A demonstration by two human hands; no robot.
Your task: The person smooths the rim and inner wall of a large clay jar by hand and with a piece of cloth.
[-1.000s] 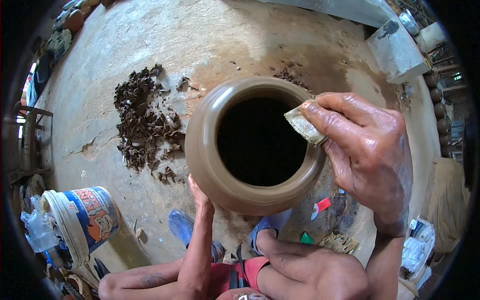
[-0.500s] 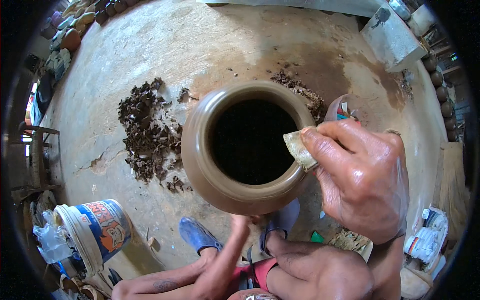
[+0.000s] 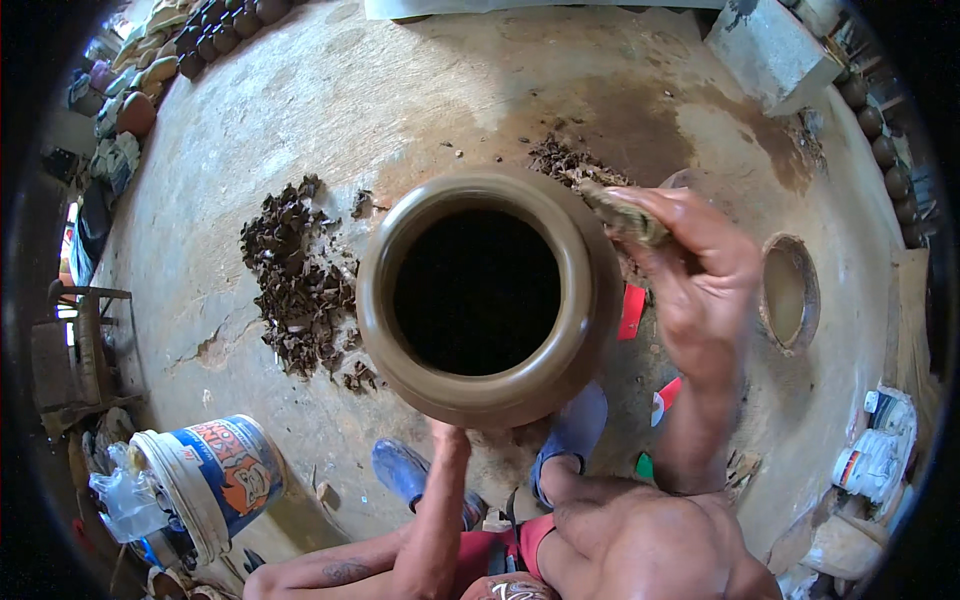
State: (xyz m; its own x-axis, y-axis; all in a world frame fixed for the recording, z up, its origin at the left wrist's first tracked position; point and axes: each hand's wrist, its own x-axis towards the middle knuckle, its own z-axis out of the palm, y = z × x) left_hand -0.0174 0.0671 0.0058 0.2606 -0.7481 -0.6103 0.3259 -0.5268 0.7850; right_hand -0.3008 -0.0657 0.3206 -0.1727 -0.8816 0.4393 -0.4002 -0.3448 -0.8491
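Note:
A wet brown clay pot [image 3: 590, 290], round-shouldered with a thick smooth rim, stands upright between my feet. Its inside is dark. My right hand [image 3: 705, 250] is closed on a folded, clay-smeared piece of cloth [image 3: 640, 218], held beside the pot's right shoulder; whether the cloth touches the clay I cannot tell. My left hand [image 3: 449, 434] reaches to the near side of the pot, low down, with its fingers hidden beneath the bulge.
Dark clay shavings [image 3: 295, 285] lie left of the pot, with another heap [image 3: 575, 160] behind it. A white and blue bucket [image 3: 225, 480] tilts at lower left. A round basin [image 3: 790, 295] sits at right. A concrete block [image 3: 775, 60] stands far right.
My right hand has moved off the rim, outward and farther away, with the cloth still in it. The basin at right has come into sight. My left hand remains by the pot's near side.

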